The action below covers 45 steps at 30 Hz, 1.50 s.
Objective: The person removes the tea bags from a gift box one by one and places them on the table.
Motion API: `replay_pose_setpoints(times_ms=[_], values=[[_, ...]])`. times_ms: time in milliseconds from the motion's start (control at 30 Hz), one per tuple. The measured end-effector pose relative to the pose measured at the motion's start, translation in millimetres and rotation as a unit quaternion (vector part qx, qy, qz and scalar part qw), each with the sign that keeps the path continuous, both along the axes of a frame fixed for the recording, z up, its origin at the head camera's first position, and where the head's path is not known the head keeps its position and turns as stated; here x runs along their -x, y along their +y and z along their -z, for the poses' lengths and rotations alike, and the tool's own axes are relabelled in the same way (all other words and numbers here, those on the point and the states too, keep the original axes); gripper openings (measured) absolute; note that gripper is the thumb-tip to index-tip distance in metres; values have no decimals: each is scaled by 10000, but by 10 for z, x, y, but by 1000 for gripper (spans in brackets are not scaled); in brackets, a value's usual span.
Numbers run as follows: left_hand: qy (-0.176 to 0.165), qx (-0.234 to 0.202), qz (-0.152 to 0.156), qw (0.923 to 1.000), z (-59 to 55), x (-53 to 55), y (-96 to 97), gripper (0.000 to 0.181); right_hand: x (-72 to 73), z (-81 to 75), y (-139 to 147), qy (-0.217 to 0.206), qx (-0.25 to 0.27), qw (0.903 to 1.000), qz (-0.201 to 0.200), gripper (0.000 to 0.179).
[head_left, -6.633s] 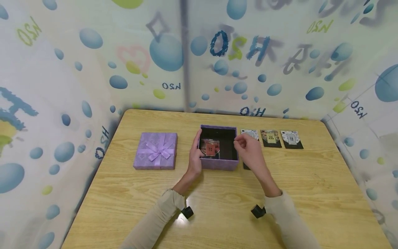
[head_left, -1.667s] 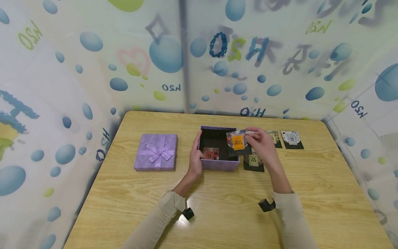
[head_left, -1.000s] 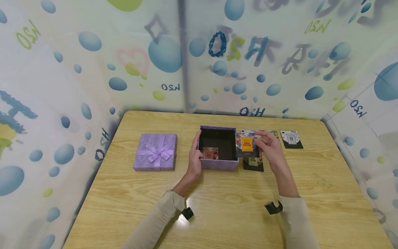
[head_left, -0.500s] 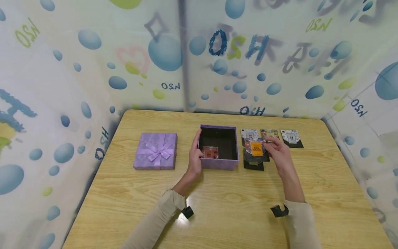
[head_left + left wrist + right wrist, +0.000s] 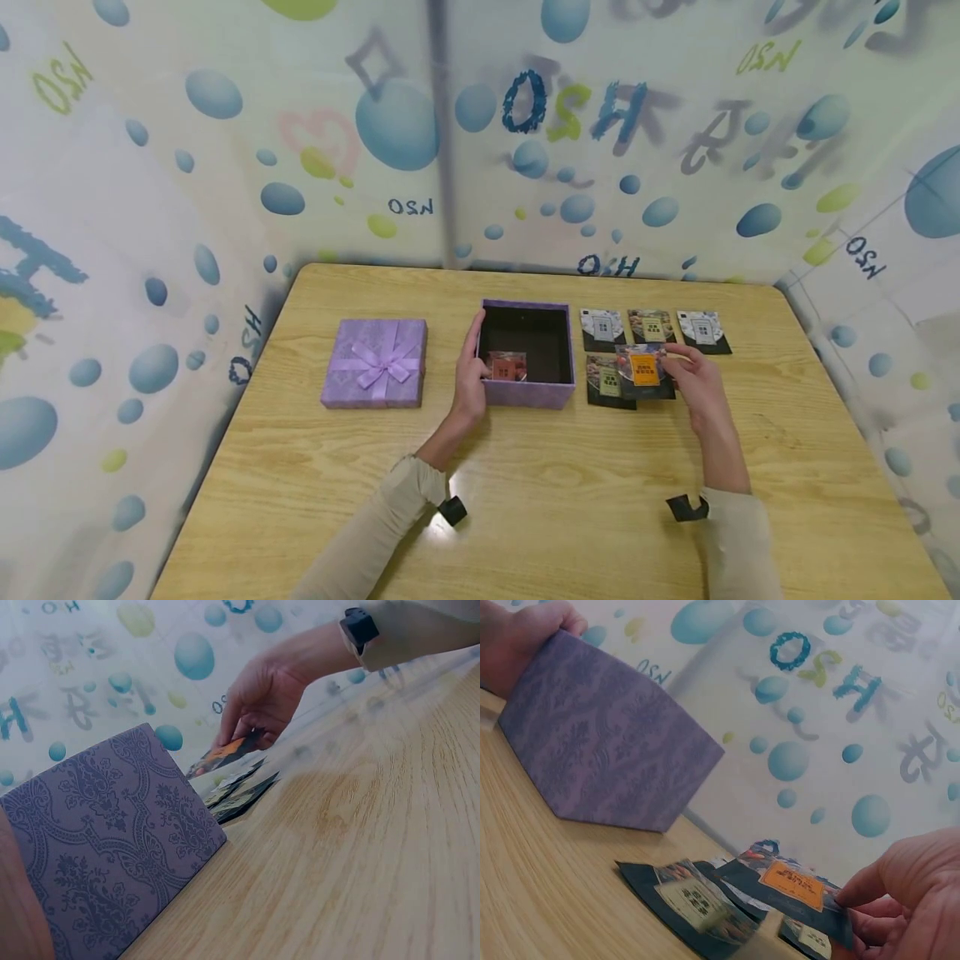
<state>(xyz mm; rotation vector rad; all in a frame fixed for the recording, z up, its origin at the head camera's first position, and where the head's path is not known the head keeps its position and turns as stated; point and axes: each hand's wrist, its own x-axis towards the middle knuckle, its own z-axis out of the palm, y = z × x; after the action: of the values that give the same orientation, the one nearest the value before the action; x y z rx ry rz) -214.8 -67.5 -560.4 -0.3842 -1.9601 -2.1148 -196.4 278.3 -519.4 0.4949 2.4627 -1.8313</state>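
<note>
My right hand point(image 5: 699, 387) pinches a black sachet with an orange label point(image 5: 645, 369) by its right edge. In the right wrist view the sachet tilts above other packets, close over the table. Just left of it lies a sachet with a green label point(image 5: 606, 382), partly overlapped by it. My left hand point(image 5: 471, 385) holds the left wall of an open purple box point(image 5: 531, 395), thumb at the rim near the front corner. Inside the black-lined box, a sachet with a red label point(image 5: 507, 367) sits at the front left.
A row of three sachets lies behind: one white-and-black point(image 5: 602, 328), one with a yellowish label point(image 5: 651, 325), another white-and-black point(image 5: 703, 332). At the left on the wooden table point(image 5: 540, 517) lies the purple lid with a ribbon bow point(image 5: 375, 364).
The orange-labelled sachet has come out of the box and moved right in my right hand, over the green-labelled one and then beside it. My left hand stays on the box.
</note>
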Motion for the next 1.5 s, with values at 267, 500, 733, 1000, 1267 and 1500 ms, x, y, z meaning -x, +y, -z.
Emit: replay_pose_setpoints(times_ms=[267,500,733,1000,1267,1500], values=[[-76,-5,-14,10000,-3,10,0,85,10,70,184,-225,-480,9978,407,49],[-157,-30,2,9999,-2,-14,-7,85,-6,162,284,-598,-652,9945,556,51],[-154,-53,16,9999,-3,-9,-11,84,-12,214,346,-730,-797,9922,625,52],[-154,-56,39,9999,-11,-14,-7,84,-13,238,351,-295,-1002,9927,605,50],[-108,12,30,9999,-8,-13,-1,83,-23,224,322,-126,-1065,9918,689,51],[-114,12,15,9999,-21,-18,-9,83,-10,247,305,-168,-1260,9887,793,51]])
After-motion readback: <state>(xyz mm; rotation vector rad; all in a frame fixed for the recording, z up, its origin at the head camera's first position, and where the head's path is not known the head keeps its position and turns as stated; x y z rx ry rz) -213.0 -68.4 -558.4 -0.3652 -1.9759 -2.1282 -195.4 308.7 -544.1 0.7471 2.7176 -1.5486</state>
